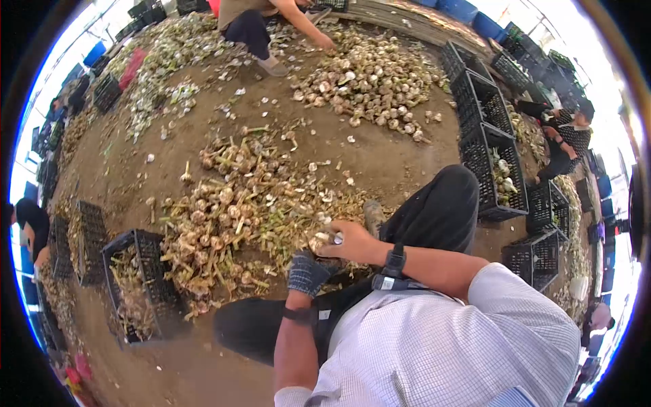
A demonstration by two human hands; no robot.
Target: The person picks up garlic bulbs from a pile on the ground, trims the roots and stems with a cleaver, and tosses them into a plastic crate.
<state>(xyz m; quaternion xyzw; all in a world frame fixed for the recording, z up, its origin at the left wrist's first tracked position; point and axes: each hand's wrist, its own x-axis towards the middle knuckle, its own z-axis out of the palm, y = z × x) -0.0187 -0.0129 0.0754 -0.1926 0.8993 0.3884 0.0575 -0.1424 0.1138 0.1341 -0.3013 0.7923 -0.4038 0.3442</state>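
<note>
My left hand (306,273), in a dark patterned knit glove, is closed at a garlic bulb (317,241) held above my lap. My bare right hand (356,243) is right beside it, with its fingers curled against the bulb. A small shiny metal piece (338,238) shows at the right fingers; the rest of it is hidden, so its kind cannot be told. In front of my hands lies a heap of garlic (227,214) with stems still on, mixed with cut stalks and loose skins.
A black crate (166,295) with trimmings stands left. More black crates (498,169) line the right side, one holding some garlic. Another person's hand (325,43) reaches to a second garlic heap (373,85). Other people sit at far left and right (569,139).
</note>
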